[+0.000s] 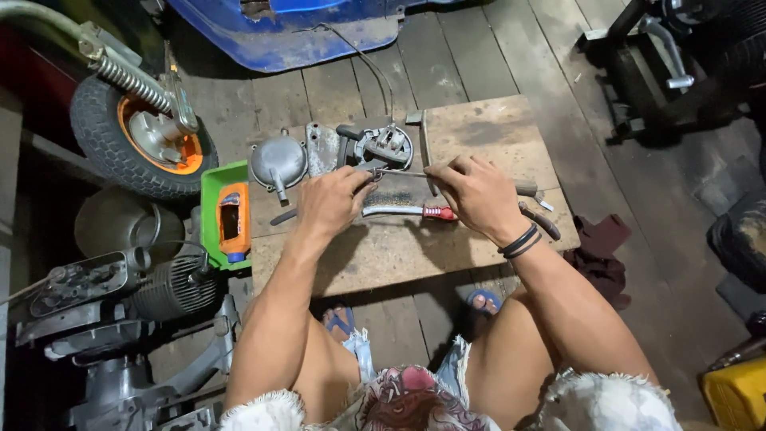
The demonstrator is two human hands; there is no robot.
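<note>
At mid-frame over the bare wooden board worktop (pixel 479 128), my left hand (pixel 331 203) and right hand (pixel 475 195) each pinch an end of the thin grey metal rod (pixel 399 173), mid-handling; next calls for a steady hold.

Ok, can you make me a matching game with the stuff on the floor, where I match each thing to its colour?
Things:
1. tray
2. wheel hub
3. wire brush handle
4. round cover

Colours:
A. red
B. grey
C. green
D. orange

Pairs: 1-C, 2-D, 3-A, 4-B
</note>
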